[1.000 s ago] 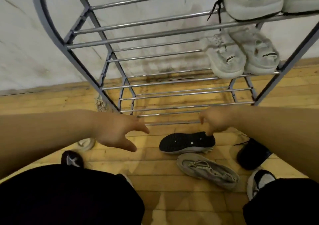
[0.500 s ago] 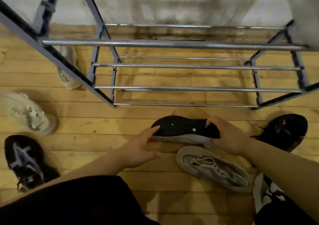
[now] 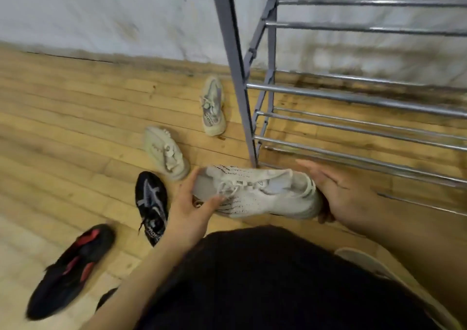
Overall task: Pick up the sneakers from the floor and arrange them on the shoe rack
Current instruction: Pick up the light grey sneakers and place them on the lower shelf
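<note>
A white knit sneaker (image 3: 255, 194) is held sideways just above the floor, its toe to the left. My left hand (image 3: 192, 208) grips its toe end. My right hand (image 3: 336, 193) cups its heel. The grey metal shoe rack (image 3: 353, 99) stands right behind, its lower bars bare in view. On the wooden floor to the left lie a beige sneaker (image 3: 166, 152), a grey-beige sneaker (image 3: 212, 107), a black sneaker with grey marks (image 3: 151, 204) and a black-and-red sneaker (image 3: 68, 269).
The white wall (image 3: 101, 13) runs along the back, meeting the wooden floor (image 3: 75, 127). My dark-clothed knee (image 3: 265, 279) fills the lower middle. A pale shoe edge (image 3: 364, 259) peeks out under my right forearm.
Both hands were on a black-soled sneaker lying on its side; now they hold it turned white side up, off the floor. The view has swung left, showing more shoes there.
</note>
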